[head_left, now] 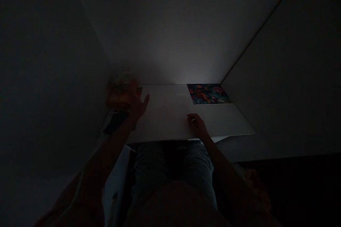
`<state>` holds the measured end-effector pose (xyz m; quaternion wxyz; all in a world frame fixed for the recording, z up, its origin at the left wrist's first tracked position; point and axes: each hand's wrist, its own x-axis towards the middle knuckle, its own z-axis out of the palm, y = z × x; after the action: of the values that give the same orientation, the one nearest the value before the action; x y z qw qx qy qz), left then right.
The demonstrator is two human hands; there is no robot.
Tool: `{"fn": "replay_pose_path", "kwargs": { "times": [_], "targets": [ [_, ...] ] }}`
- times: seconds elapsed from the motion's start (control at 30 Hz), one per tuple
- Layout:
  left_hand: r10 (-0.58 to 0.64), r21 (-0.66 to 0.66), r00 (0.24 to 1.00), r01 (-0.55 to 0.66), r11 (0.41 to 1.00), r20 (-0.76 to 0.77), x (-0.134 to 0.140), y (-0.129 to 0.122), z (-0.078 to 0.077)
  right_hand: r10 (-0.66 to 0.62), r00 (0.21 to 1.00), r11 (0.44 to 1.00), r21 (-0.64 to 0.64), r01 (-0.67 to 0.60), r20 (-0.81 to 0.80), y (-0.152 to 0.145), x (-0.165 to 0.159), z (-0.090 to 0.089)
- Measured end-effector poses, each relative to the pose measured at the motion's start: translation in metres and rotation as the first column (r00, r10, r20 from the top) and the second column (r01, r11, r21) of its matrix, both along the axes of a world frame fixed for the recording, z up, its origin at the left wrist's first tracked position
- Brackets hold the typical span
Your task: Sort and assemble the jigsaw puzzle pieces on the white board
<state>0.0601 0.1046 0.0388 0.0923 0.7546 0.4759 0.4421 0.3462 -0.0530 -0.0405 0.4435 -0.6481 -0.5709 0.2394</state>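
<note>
The orange object [117, 99] I am closest to sits at the left end of the surface [165, 117], in the far corner by the walls. My left hand [136, 103] is right over its inner side; I cannot tell from this angle whether the two touch. The thumb stands out to the right, away from the other fingers, which are blurred and lost in the gloom, so I cannot tell whether they grip anything. Just beyond the orange object is a pale, patterned bundle [119, 79], also smeared by blur. On the near side, a dark, flat-looking item [116, 121] lies next to my left forearm, which partly covers it.

Well apart from these, my right hand [196, 123] is at the near part of the surface, right of the middle. Its fingers curl inward toward the thumb; I cannot make out whether anything is pinched between them. Beyond it, a printed sheet [209, 94] with a colorful pattern on a dark ground lies flat in the far right corner.

A pale wall [165, 42] rises behind the surface. Below the front edge I see blue trousered legs [198, 165], and a thin pale cord [78, 189] runs along the left arm. The whole scene is very dim.
</note>
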Motion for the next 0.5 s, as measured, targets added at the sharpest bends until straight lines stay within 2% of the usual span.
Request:
{"fn": "replay_pose_path", "kwargs": {
  "times": [0.07,0.1,0.2,0.27,0.43,0.5],
  "targets": [
    [-0.107,-0.024,0.993,0.106,0.994,-0.047,0.018,-0.039,-0.019,0.083,0.994,0.997,-0.01,-0.082,0.067,-0.001,-0.002,0.001],
    [-0.197,-0.06,0.973,0.191,0.98,-0.122,0.025,-0.056,-0.026,0.11,0.99,0.994,-0.014,-0.109,0.093,-0.002,-0.003,0.001],
    [-0.282,-0.118,0.934,0.261,0.958,-0.22,0.039,-0.087,-0.038,0.116,0.988,0.993,0.025,-0.119,0.103,-0.005,-0.004,0.002],
    [-0.272,-0.125,0.93,0.248,0.961,-0.246,0.045,-0.093,-0.041,0.111,0.99,0.992,0.054,-0.116,0.092,-0.006,-0.004,0.003],
    [-0.216,-0.146,0.939,0.182,0.972,-0.269,0.055,-0.088,-0.05,0.114,0.992,0.993,0.018,-0.115,0.05,-0.007,-0.002,0.001],
    [-0.204,-0.163,0.938,0.163,0.973,-0.279,0.058,-0.088,-0.053,0.112,0.993,0.992,0.047,-0.113,0.024,-0.006,0.0,-0.002]
  ]
}}
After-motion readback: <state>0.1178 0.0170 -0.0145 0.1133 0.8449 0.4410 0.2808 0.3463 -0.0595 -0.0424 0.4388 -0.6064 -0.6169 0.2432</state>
